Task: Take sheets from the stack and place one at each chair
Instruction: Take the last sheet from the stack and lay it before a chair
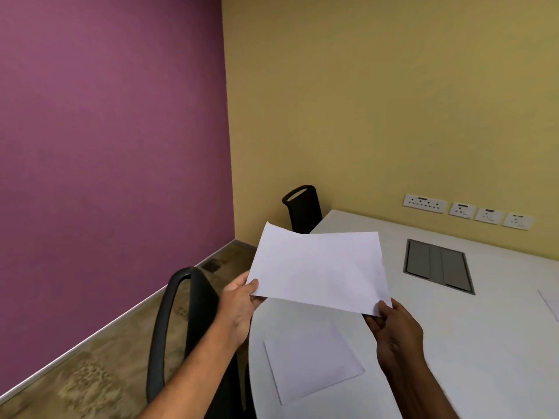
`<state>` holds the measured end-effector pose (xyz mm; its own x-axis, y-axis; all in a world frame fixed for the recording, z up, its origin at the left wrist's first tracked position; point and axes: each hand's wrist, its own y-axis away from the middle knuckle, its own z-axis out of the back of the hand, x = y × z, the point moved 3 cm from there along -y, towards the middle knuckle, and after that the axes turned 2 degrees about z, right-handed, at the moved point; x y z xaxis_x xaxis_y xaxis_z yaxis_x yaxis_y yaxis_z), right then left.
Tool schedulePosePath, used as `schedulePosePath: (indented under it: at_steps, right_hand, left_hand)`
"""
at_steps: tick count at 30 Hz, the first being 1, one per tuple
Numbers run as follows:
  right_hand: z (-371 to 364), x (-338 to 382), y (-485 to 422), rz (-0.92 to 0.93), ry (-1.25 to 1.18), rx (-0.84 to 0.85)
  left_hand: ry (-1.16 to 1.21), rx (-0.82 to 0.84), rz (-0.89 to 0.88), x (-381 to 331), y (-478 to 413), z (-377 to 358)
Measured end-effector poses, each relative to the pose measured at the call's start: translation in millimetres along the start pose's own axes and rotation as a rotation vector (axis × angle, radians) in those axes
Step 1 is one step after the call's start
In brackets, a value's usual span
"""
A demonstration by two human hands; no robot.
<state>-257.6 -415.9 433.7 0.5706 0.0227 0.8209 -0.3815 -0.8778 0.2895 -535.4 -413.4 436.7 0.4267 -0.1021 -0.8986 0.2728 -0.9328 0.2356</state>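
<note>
I hold white sheets of paper [320,267] in the air over the near left part of the white table [472,343]. A second sheet's corner sticks out behind the top one at the upper left. My left hand [240,306] pinches the lower left corner and my right hand [396,334] pinches the lower right corner. One sheet [311,361] lies flat on the table below, in front of the near black chair [181,328]. A second black chair [302,207] stands at the table's far left end. The edge of another sheet [550,303] shows at the far right.
A grey cable hatch [437,266] is set into the tabletop. Wall sockets [467,211] run along the yellow wall behind the table. A purple wall [106,146] closes the left side, with brown carpet [90,373] between it and the chairs.
</note>
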Motion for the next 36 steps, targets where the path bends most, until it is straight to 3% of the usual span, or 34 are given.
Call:
schedulePosePath:
  at_steps: [15,26,36]
  right_hand:
    - [-123,-79,12,-0.04,0.036,0.117]
    - [-213,-177,58,-0.002,-0.067,-0.061]
    - [-263,-205,40,0.052,-0.11,-0.177]
  left_hand:
    - [-0.008,-0.09,-0.08,-58,-59,121]
    - [-0.009,0.071,0.03,-123,-148,232]
    - [0.003,0.186,0.145,-137,-233,248]
